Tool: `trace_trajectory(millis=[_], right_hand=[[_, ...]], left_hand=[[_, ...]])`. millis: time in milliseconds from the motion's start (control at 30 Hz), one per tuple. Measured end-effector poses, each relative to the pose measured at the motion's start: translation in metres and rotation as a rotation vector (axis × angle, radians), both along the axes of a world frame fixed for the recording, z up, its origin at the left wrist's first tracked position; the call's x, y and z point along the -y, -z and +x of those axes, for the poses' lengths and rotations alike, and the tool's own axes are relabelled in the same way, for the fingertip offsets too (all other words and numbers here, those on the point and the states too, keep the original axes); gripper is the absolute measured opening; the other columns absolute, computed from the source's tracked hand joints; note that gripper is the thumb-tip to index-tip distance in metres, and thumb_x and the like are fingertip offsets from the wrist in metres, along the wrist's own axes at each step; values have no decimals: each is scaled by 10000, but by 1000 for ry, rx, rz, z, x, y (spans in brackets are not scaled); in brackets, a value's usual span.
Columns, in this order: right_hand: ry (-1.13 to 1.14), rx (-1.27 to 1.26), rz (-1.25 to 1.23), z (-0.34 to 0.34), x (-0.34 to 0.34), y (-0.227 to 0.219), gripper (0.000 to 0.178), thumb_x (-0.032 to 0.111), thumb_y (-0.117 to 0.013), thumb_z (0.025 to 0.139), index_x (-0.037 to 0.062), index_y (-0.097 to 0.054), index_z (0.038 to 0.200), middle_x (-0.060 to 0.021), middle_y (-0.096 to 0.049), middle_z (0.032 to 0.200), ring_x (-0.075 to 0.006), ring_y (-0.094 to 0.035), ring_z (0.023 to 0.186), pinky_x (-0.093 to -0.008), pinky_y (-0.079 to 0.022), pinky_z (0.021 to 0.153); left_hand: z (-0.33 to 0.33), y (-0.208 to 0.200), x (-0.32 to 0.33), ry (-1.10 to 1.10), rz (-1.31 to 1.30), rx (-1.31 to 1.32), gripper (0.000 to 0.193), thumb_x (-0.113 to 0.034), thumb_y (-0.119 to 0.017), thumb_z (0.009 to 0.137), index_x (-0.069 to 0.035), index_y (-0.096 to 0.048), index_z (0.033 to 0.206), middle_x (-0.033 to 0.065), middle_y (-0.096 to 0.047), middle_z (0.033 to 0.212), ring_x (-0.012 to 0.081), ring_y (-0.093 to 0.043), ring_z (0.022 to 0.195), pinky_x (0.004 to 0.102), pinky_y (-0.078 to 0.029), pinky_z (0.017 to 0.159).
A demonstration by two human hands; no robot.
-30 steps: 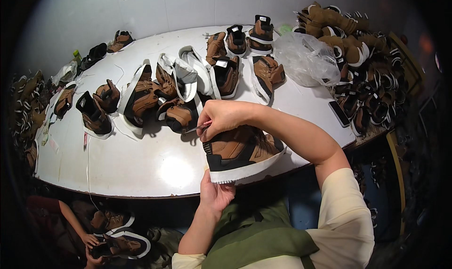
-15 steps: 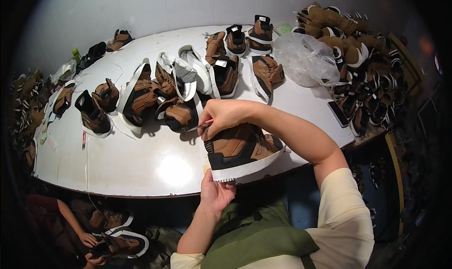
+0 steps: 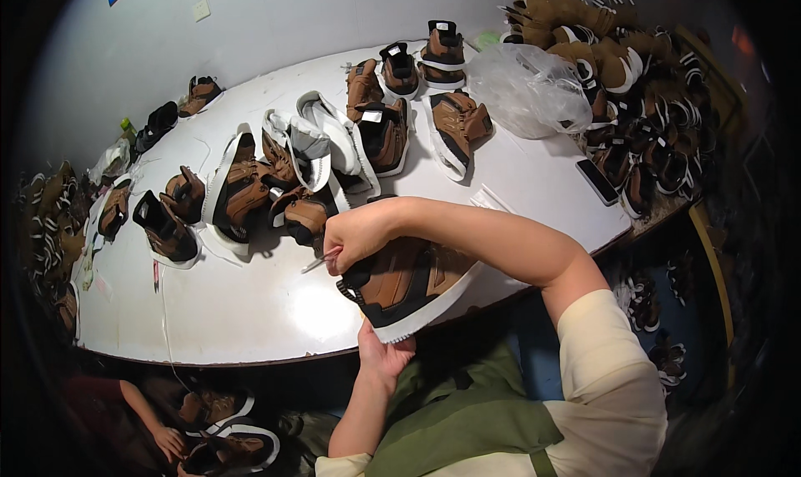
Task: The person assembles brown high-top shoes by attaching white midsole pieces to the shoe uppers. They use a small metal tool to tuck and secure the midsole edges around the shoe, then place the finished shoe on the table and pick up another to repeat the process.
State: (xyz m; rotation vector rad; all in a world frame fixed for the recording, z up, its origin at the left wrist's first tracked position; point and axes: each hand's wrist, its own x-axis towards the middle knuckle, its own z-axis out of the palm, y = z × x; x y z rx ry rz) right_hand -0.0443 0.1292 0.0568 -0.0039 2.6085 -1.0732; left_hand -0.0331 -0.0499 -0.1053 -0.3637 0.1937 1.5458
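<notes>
A brown and black high-top shoe (image 3: 409, 281) with a white sole is tilted on its side over the table's near edge. My left hand (image 3: 385, 353) cups its sole from below at the heel end; the fingers are partly hidden under it. Above the shoe's collar, my right hand (image 3: 355, 235) is closed around a slim tool (image 3: 320, 260) with a reddish part and a pale, narrow tip pointing left. Whether it is an awl or small snips I cannot tell. My right forearm covers part of the shoe's upper.
Brown and white shoes (image 3: 238, 181) stand in a cluster across the white table (image 3: 250, 310). At the back right lie a clear plastic bag (image 3: 530, 89), a phone (image 3: 598, 181) and a heap of shoes (image 3: 659, 143). Another person's hand (image 3: 169, 442) touches shoes at lower left.
My right hand has moved left and nearer with the tool, away from the clustered shoes. The shoe in my left hand has tipped and turned a little. The whole view has shifted slightly.
</notes>
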Motion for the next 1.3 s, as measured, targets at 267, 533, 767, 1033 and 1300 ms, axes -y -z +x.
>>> trace_trajectory(millis=[267,533,767,1033,1300], right_hand=[[137,-4,-316,15,2,-2,267,200,-542,902,-9,-624,1046,-107,-683,804,-120,-608,642,-262,-462,569],[273,-484,-845,85,-6,-31,276,157,-450,992,5,-583,1180,-58,-645,943,-78,-610,748,-204,-474,613],[1012,-703,-733,206,-5,46,257,145,-494,959,1,-641,1113,3,-576,738,-46,-412,589,-179,-357,564],[1007,-573,-858,172,59,99,304,138,-587,933,-60,-562,1162,-44,-639,927,-92,-611,911,-225,-478,825],[976,-666,-1250,135,88,89,431,209,-709,862,1,-500,1177,-7,-561,944,-54,-497,812,-192,-413,697]], left_hand=[[9,4,1,-31,-203,-24,338,-304,-485,932,-47,-573,1133,101,-672,1008,258,-683,844,394,-607,683],[13,-1,-5,-105,-334,-51,296,-288,-516,917,-45,-601,1064,123,-677,973,226,-679,742,345,-591,576],[4,32,4,45,-152,44,365,-229,-531,902,70,-504,1110,21,-446,641,58,-259,404,202,-195,378],[6,30,7,-8,-28,3,199,-189,-513,903,-11,-523,991,17,-406,668,83,-274,460,216,-222,425],[12,46,27,-67,-117,-1257,273,-194,-531,921,-71,-539,1165,48,-607,1002,200,-597,866,318,-485,721]])
